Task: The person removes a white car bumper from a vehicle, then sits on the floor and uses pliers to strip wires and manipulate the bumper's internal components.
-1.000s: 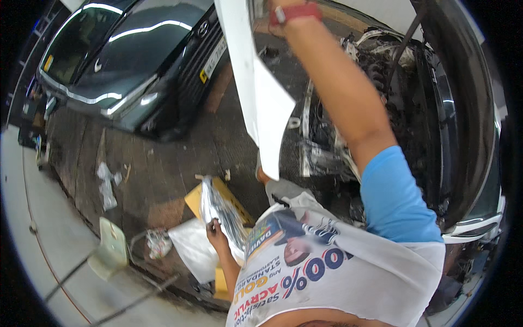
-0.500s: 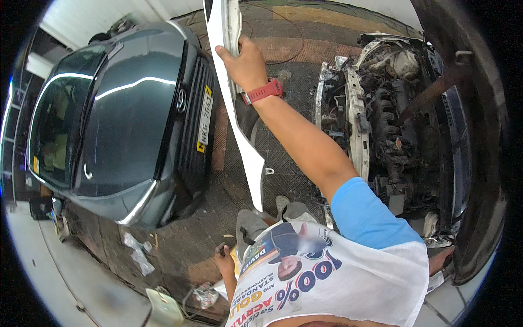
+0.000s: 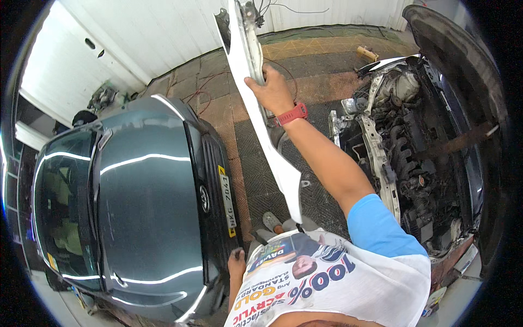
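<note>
My right hand [image 3: 272, 91], with a red watch on the wrist, is closed over the upper edge of a long white car fender [image 3: 262, 122]. The thumb lies on its white outer face, and the fingers wrap over the inner flange. The fender stands on edge, slanting from the far middle down to my legs, with a curved wheel-arch edge on its right side. Low by my left hip hangs my left hand [image 3: 237, 262]. Its fingers are loosely bent and apart from the thumb, with nothing seen in them; the front of the dark car is nearest to it.
A dark grey car [image 3: 147, 201] with a closed hood stands on my left. To the right is a car's exposed engine bay [image 3: 406, 158] under a raised hood [image 3: 463, 60]. A white wall [image 3: 169, 32] closes off the far side. A thin red hose [image 3: 204, 90] lies on the floor.
The view has swung, and the scene sits lower, showing more of the far wall. My right hand still grips the fender. The grey car is closer to my left hand.
</note>
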A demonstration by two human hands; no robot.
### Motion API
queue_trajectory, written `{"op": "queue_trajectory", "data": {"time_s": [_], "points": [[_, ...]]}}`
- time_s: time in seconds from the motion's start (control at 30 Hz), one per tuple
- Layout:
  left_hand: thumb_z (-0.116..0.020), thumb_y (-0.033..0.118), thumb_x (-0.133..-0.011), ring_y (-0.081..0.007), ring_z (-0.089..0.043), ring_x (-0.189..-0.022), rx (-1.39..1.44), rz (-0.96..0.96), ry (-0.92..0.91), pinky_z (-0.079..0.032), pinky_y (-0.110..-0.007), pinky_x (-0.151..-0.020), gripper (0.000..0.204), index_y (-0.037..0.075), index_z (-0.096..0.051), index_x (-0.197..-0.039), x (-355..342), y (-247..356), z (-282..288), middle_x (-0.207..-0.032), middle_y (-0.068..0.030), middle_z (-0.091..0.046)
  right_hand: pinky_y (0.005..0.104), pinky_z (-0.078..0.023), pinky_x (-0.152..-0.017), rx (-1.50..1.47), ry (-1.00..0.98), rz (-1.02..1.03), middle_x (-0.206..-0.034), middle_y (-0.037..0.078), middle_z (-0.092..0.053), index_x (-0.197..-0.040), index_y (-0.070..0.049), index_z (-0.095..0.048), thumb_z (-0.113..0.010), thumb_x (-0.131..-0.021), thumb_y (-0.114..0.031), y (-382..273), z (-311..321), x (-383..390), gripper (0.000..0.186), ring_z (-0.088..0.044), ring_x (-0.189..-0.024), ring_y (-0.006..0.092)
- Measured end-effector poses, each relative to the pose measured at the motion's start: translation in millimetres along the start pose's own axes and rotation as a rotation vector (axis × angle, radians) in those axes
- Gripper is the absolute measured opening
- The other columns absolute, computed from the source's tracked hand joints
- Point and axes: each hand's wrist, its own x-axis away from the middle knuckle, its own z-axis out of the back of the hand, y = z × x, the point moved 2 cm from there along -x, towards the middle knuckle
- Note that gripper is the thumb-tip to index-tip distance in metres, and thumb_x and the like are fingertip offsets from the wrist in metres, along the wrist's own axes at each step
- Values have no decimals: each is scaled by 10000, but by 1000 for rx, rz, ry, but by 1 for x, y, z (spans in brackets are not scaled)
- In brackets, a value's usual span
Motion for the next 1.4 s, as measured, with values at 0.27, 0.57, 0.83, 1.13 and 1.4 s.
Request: {"op": "queue_trajectory", "data": {"time_s": [0.27, 0.57, 0.83, 1.13, 1.4], "points": [[-648, 286, -1009, -289, -709, -983, -100, -242, -92, -533, -383, -883, 311, 29, -696, -1178, -264, 245, 36, -1066, -186, -738, 440, -556, -825, -3, 38, 48, -982, 266, -738, -1092, 53, -703, -778, -845, -268, 35, -16, -146, 411, -731, -920, 386], [-676, 319, -990, -290, -709, -952, -74, 93, -142, -538, -394, -853, 328, 29, -722, -1135, -476, 197, -64, -1047, -192, -743, 397, -556, -797, 173, 44, 80, -950, 244, -738, -1107, 64, -700, -774, -858, -269, 170, -22, -339, 422, -730, -871, 321], [-662, 372, -994, -306, -689, -1025, -315, 345, -388, -534, -410, -886, 426, -14, -681, -1173, -534, 249, -96, -1125, -210, -721, 403, -557, -817, 190, -1, 11, -968, 233, -739, -1118, 55, -695, -775, -859, -282, 279, -14, -498, 433, -731, -878, 324], [-657, 414, -994, -340, -660, -1114, -375, 321, -490, -524, -437, -934, 567, -77, -611, -1273, -747, 335, -143, -1206, -232, -695, 453, -551, -885, 384, 22, -67, -1065, 278, -722, -1177, 36, -681, -783, -848, -372, 404, -6, -659, 534, -710, -992, 417], [-613, 533, -995, -352, -600, -1231, -230, 335, -136, -476, -454, -1020, 761, -47, -502, -1475, -1031, 573, -115, -1399, -220, -618, 407, -555, -899, 517, 139, -161, -1081, 243, -732, -1220, 60, -652, -782, -887, -435, 520, 83, -754, 611, -717, -972, 312]]}}
